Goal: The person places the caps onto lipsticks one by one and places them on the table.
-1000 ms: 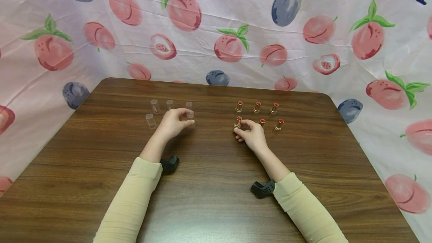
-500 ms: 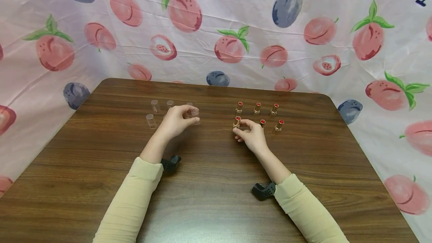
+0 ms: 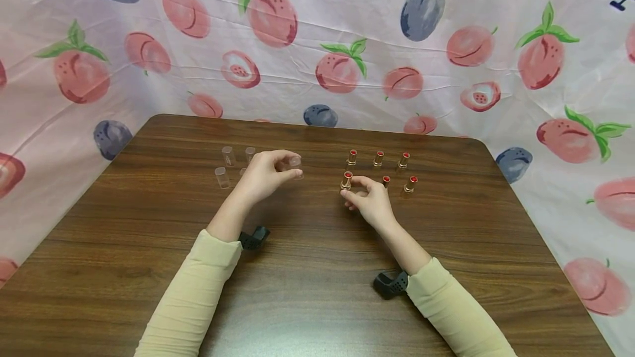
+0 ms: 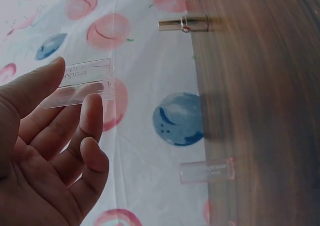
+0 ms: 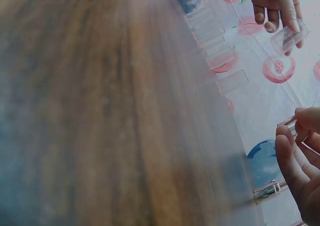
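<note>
Pinching clear cap (image 4: 80, 83), left hand (image 3: 263, 175), long axis level, lipstick (image 3: 346, 180) upright.

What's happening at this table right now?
A person sits at a wooden table. The left hand pinches a clear cap lifted off the table, with other clear caps standing behind it. The right hand pinches an uncapped lipstick at the near left of a group of red lipsticks.
</note>
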Demonstrator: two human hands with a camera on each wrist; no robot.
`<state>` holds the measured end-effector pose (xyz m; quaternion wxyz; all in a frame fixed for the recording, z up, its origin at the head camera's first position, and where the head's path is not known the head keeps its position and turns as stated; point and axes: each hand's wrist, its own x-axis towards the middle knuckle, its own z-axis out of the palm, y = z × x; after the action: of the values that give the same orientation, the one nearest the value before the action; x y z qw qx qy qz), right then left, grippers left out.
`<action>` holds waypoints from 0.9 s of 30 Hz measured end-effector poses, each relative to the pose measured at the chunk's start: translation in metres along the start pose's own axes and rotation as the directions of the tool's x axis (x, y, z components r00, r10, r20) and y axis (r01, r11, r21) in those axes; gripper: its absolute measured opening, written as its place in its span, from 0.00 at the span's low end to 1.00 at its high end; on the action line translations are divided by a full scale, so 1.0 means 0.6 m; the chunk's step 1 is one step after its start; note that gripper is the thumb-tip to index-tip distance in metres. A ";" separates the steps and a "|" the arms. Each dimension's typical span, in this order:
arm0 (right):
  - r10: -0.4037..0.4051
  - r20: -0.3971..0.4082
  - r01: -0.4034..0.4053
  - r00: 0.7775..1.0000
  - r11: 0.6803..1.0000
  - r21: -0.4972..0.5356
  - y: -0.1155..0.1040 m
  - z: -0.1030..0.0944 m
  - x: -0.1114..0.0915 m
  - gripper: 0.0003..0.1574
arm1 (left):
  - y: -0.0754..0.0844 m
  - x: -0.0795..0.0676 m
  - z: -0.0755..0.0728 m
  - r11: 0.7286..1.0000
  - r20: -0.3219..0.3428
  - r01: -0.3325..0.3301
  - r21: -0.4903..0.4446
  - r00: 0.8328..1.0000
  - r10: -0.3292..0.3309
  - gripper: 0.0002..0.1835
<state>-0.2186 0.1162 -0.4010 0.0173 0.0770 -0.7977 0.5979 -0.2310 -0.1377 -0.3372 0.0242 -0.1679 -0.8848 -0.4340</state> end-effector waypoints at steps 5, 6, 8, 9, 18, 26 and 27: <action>-0.041 0.013 0.041 0.999 0.999 -0.019 -0.008 -0.005 -0.006 0.19 | 0.012 0.002 0.003 0.999 -0.003 -0.031 -0.009 1.000 0.031 0.17; -0.045 0.012 0.045 0.999 0.999 -0.021 -0.009 -0.007 -0.007 0.19 | 0.014 0.003 0.004 0.999 -0.006 -0.042 -0.004 0.999 0.042 0.17; -0.056 0.009 0.056 0.998 0.998 -0.029 -0.012 -0.010 -0.008 0.18 | 0.019 0.005 0.005 0.998 -0.011 -0.064 0.003 0.998 0.064 0.17; -0.058 0.008 0.058 0.998 0.998 -0.032 -0.013 -0.012 -0.008 0.18 | 0.021 0.005 0.005 0.997 -0.013 -0.073 0.004 0.997 0.073 0.16; -0.064 0.027 0.066 0.998 0.994 -0.082 -0.024 -0.023 -0.018 0.19 | 0.045 0.002 0.005 0.992 -0.009 -0.119 -0.041 0.993 0.119 0.16; -0.044 0.065 0.051 0.997 0.993 -0.106 -0.027 -0.025 -0.024 0.19 | 0.063 -0.001 0.007 0.984 -0.015 -0.170 -0.059 0.986 0.169 0.16; -0.045 0.067 0.052 0.997 0.993 -0.102 -0.027 -0.024 -0.025 0.18 | 0.065 -0.001 0.008 0.982 -0.014 -0.175 -0.063 0.984 0.175 0.16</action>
<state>-0.2027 0.1273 -0.3831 0.0099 0.1147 -0.8255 0.5525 -0.2176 -0.1123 -0.3106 0.0606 -0.2439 -0.8520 -0.4592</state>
